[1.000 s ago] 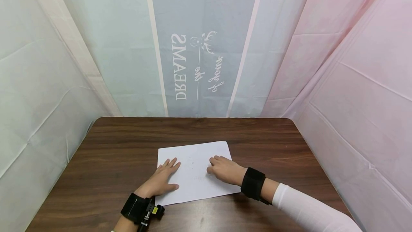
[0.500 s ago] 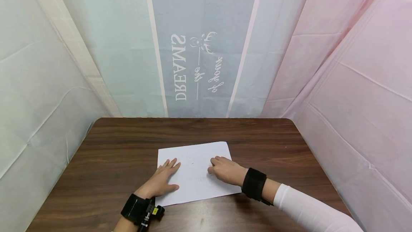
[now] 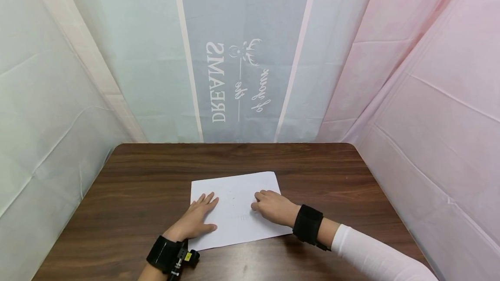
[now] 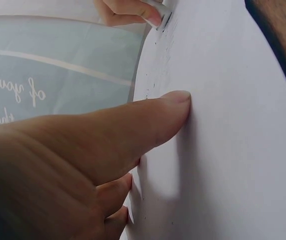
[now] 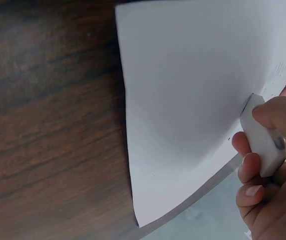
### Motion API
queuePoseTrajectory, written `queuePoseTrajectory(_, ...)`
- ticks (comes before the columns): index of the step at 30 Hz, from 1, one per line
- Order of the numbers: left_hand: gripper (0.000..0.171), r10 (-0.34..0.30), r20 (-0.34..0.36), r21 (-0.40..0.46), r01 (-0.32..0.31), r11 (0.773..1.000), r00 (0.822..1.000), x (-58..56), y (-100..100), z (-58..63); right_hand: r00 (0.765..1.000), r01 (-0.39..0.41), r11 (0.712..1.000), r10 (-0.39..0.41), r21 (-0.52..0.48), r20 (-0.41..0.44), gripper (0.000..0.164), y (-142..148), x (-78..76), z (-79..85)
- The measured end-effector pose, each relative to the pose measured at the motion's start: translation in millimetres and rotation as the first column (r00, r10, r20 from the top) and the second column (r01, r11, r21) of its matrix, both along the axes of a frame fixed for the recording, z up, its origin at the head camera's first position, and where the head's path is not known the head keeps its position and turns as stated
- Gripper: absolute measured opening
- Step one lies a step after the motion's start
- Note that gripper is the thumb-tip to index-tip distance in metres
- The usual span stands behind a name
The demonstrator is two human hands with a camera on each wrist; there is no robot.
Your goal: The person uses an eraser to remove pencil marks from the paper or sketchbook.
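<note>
A white sheet of paper [image 3: 242, 233] lies slightly turned on the table. My left hand [image 3: 194, 220] rests on its left side, fingers spread and thumb out, as the left wrist view also shows. On the paper's right part, my right hand [image 3: 274, 207] pinches a white eraser [image 5: 264, 137] between thumb and fingers. One end of the eraser meets the paper in the right wrist view; in the head view the hand hides it. Faint pencil strokes [image 5: 279, 70] and small dark crumbs mark the sheet near the eraser.
The dark wood-grain table [image 3: 156, 164] reaches back to a pale blue curtain [image 3: 242, 12] with printed lettering. Light fabric hangs along both sides. Each wrist wears a black strap [image 3: 307, 225], and a small camera [image 3: 190, 256] sits at the left one.
My right hand shifts only very slightly over the paper, the eraser still in its grip. The left hand and the sheet stay in place.
</note>
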State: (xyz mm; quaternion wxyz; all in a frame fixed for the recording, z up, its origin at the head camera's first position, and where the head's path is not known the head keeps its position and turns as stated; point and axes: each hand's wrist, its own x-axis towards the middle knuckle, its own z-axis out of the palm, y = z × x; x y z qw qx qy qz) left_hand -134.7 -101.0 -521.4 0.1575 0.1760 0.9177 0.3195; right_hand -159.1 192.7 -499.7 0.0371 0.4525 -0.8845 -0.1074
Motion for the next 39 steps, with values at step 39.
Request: queuePoseTrajectory(39, 0.076, -0.008, -0.015, 0.005, 0.008, 1.0, 1.0, 0.6, 0, 2.3, 0.995, -0.097, 0.993, 0.097, -0.068, 0.005, 0.015, -70, 4.0, -0.3)
